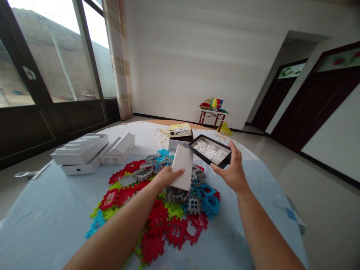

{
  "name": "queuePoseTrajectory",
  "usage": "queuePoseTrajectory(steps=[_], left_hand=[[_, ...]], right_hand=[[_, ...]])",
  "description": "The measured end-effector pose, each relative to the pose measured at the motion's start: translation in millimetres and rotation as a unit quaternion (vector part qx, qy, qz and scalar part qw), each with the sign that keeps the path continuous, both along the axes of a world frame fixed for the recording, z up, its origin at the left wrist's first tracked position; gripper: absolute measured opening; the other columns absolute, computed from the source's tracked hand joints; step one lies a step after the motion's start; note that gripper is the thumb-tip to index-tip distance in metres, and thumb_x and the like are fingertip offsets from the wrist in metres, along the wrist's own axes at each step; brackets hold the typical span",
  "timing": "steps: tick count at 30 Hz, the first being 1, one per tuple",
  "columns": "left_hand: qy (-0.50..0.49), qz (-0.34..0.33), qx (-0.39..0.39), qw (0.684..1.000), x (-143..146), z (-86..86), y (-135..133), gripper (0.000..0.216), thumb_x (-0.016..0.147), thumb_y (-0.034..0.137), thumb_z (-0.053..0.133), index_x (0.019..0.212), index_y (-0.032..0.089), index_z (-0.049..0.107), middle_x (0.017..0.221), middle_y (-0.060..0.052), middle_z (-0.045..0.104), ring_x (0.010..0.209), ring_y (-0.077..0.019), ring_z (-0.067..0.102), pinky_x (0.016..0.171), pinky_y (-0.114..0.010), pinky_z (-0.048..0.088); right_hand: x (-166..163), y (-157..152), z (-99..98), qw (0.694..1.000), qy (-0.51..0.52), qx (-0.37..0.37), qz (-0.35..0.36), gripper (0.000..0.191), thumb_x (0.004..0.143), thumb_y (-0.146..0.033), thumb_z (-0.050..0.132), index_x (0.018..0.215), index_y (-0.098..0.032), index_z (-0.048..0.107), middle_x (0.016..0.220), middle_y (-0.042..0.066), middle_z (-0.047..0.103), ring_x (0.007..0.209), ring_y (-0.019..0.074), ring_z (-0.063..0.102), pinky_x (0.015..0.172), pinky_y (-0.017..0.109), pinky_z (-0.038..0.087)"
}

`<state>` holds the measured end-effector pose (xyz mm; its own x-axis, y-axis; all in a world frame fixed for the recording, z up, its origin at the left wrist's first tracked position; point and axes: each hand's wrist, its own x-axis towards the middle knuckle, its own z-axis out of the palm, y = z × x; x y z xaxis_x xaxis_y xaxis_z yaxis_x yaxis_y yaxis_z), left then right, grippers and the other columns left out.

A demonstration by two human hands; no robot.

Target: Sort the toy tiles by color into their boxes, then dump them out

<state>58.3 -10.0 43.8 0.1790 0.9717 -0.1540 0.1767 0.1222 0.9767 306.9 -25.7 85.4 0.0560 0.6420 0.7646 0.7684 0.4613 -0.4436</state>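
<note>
My left hand [167, 175] grips a flat white box lid [182, 167] by its lower edge, held upright over a heap of plastic tiles. My right hand [232, 170] holds a shallow black tray [210, 150] by its near right corner; the tray is tilted and filled with small white pieces. Under both hands lies a pile of interlocking plastic tiles [168, 210] in red, blue, green and grey, spread on a light blue cloth [50, 221].
White boxes [84, 152] are stacked at the left of the cloth. A yellow-topped box [180, 132] stands behind the tray. Scissors [29, 173] lie at the left edge. A small red table [213, 112] with bright items stands by the far wall.
</note>
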Motion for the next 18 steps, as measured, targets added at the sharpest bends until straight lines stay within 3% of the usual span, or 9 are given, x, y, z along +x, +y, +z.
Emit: queuePoseTrajectory(steps=[5,9,13,15,18], left_hand=[[0.011,0.016,-0.006,1.0,-10,2.5,2,0.055,0.056,0.058,0.069,0.084,0.01,0.068,0.084,-0.013,0.072,0.076,-0.0263,0.067,0.065,-0.03,0.05],[-0.007,0.058,-0.033,0.998,-43,14.3,-9,0.051,0.057,0.055,0.07,0.082,0.01,0.068,0.082,-0.014,0.072,0.073,-0.025,0.067,0.063,-0.029,0.051],[-0.091,0.096,-0.045,0.99,-78,22.7,-20,0.043,0.061,0.046,0.073,0.083,0.01,0.067,0.082,-0.014,0.072,0.069,-0.0223,0.067,0.06,-0.027,0.053],[-0.134,0.148,-0.028,0.98,-97,23.5,-22,0.038,0.065,0.042,0.072,0.085,0.01,0.067,0.078,-0.014,0.071,0.066,-0.0218,0.067,0.058,-0.028,0.054],[-0.173,0.276,0.051,0.944,-129,21.1,-20,0.033,0.07,0.035,0.069,0.089,0.009,0.065,0.072,-0.011,0.07,0.061,-0.0204,0.066,0.056,-0.029,0.055]], right_hand=[[2,-1,1.7,1.0,-0.003,-0.005,0.006,0.1,0.063,-0.035,0.074,0.143,-0.025,0.014,0.136,0.012,0.032,0.126,0.0321,0.031,0.104,0.054,0.028],[-5,-5,0.8,0.999,-0.026,-0.004,0.047,0.103,0.064,-0.035,0.075,0.143,-0.026,0.01,0.138,0.012,0.03,0.128,0.0313,0.029,0.106,0.053,0.027],[-24,-11,-2.9,0.993,-0.051,-0.016,0.102,0.104,0.066,-0.033,0.074,0.144,-0.026,0.005,0.139,0.011,0.029,0.13,0.0298,0.028,0.108,0.052,0.025],[-37,-14,-5.0,0.989,-0.069,-0.023,0.132,0.104,0.067,-0.031,0.073,0.144,-0.025,0.003,0.14,0.012,0.027,0.131,0.0292,0.026,0.108,0.051,0.025],[-58,-18,-6.1,0.975,-0.125,-0.021,0.185,0.104,0.068,-0.025,0.072,0.144,-0.024,0.001,0.141,0.012,0.025,0.132,0.029,0.024,0.109,0.05,0.025]])
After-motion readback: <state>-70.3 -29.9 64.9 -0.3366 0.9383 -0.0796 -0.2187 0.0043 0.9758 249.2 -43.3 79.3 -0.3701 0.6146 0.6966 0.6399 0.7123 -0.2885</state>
